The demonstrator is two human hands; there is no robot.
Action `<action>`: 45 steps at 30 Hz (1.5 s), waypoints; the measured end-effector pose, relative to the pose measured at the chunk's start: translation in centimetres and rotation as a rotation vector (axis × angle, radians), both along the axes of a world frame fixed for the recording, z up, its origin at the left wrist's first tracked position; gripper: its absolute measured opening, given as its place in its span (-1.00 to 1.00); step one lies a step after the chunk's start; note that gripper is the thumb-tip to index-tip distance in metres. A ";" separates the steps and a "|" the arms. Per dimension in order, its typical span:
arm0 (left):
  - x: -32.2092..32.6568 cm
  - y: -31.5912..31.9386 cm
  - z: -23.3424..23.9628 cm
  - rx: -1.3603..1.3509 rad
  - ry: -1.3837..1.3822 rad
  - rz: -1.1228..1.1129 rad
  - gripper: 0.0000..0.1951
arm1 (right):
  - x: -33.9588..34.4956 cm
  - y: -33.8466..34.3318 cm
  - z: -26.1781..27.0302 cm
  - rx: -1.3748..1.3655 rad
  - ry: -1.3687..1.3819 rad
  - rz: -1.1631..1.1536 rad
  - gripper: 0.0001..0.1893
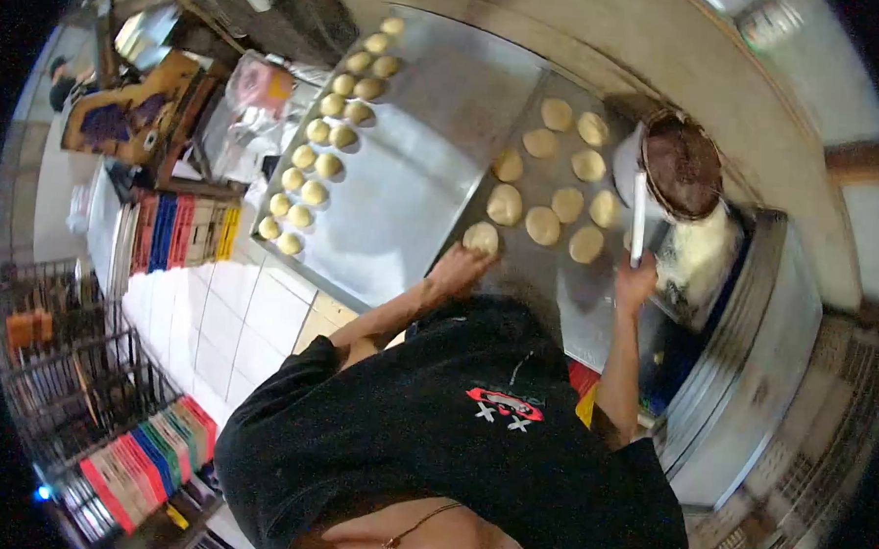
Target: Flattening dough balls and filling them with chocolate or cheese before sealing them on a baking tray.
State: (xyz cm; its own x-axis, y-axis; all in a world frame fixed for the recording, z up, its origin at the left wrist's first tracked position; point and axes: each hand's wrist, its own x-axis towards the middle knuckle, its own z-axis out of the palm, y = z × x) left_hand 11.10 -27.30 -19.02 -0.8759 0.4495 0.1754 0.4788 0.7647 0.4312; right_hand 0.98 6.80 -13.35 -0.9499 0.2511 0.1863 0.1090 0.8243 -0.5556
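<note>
My left hand (463,268) reaches over the metal work surface, its fingers at the near edge of a flattened dough disc (481,237). Whether they pinch the dough or only touch it is hidden. In my right hand (636,282) is a long, flat white tool (638,213), possibly a spatula, pointing away from me. Its far end lies near the rim of a bowl of dark brown filling (685,167). Several more flattened dough discs (542,225) lie spread between my left hand and the bowl.
On the left, a metal tray (407,177) carries rows of round dough balls (329,166). Pale flour-like powder (694,252) lies beside the bowl. Stacked coloured plastic crates (184,230) stand on the left, with more crates (148,460) below. A person (64,85) is far off at upper left.
</note>
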 end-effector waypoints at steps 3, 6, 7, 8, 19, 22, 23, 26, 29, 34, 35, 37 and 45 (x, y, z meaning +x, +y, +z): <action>-2.3 -0.8 5.0 0.055 -0.306 -0.072 -0.59 | -0.3 1.7 -5.9 0.095 0.012 0.132 -0.78; -7.0 -3.9 7.9 0.237 -0.465 0.125 -0.50 | 0.1 0.2 -4.2 0.095 -0.127 0.039 -0.78; -9.3 -5.7 7.8 0.246 -0.334 0.246 -0.47 | 0.2 0.3 -4.6 0.065 -0.091 0.018 -0.77; -11.9 -8.0 6.6 0.192 -0.161 0.387 -0.47 | 0.0 0.0 -4.4 0.063 -0.091 0.029 -0.77; -35.0 -42.9 -11.8 -0.231 -0.394 0.747 -0.42 | 4.5 -3.0 -2.0 0.080 -0.076 0.013 -0.62; -40.0 -46.2 -9.3 -0.137 -0.807 0.685 -0.49 | 7.4 -1.6 -3.3 -0.051 -0.048 0.041 -0.64; -41.2 -37.1 -13.1 -0.149 -0.577 0.611 -0.50 | 9.4 -0.8 -3.0 -0.079 -0.055 -0.054 -0.71; -35.3 -22.1 -9.0 -0.190 0.217 0.643 -0.54 | 11.1 -2.0 -0.7 -0.040 -0.080 -0.176 -0.84; -23.6 -8.7 -5.5 -0.050 0.122 0.372 -0.57 | 13.1 -1.8 -0.3 -0.140 -0.120 -0.194 -0.84; -2.9 15.2 -1.2 -0.039 -0.249 -0.346 -0.48 | 13.9 -0.4 1.5 -0.242 -0.185 -0.251 -0.83; -1.1 17.1 -1.0 -0.130 -0.133 -0.516 -0.38 | 13.8 -0.3 1.6 -0.241 -0.183 -0.267 -0.83; -0.4 18.0 -3.6 -0.125 -0.036 -0.462 -0.31 | 14.1 0.0 2.1 -0.178 -0.053 -0.219 -0.82; 3.4 13.9 0.6 0.153 0.091 0.030 -0.22 | 20.1 2.2 -2.5 0.060 0.061 0.148 -0.70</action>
